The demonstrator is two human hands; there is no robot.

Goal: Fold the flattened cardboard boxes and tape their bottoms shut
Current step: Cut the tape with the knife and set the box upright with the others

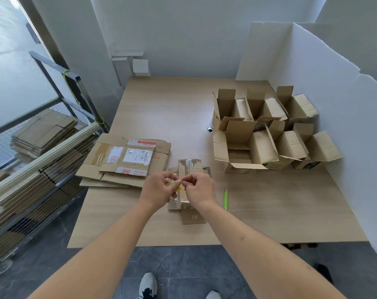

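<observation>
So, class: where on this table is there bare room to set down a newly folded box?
Free: the far middle of the table, between the flattened stack and the folded boxes; also the near right, beyond the green cutter. Crowded: the right edge and around both hands.

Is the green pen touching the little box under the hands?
Apart. The head view shows bare table between the green pen and the small box.

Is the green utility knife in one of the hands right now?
No. The green utility knife lies on the table, just right of the right hand, and neither hand touches it.
</observation>
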